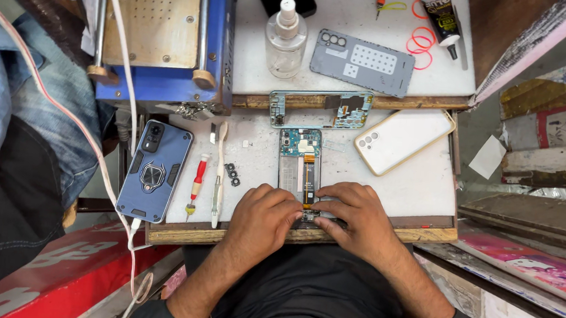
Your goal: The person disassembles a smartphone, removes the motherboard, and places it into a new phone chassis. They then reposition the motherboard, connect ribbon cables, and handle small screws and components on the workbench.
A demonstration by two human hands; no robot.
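An opened phone (299, 163) lies back-up on the white work board (421, 182), its circuit board and orange flex cable exposed. My left hand (264, 219) and my right hand (351, 215) both press on its near end, fingertips meeting over the bottom edge, which they hide. A teal inner frame (320, 108) lies just beyond the phone. A grey back cover (363, 62) rests farther away.
Left of the phone are a red-handled screwdriver (196, 186), a white toothbrush (219, 174), small black lens rings (232, 173) and a blue cased phone (156, 170). A white phone case (400, 139), spray bottle (285, 39), glue tube (442, 17) and blue machine (165, 38) stand around.
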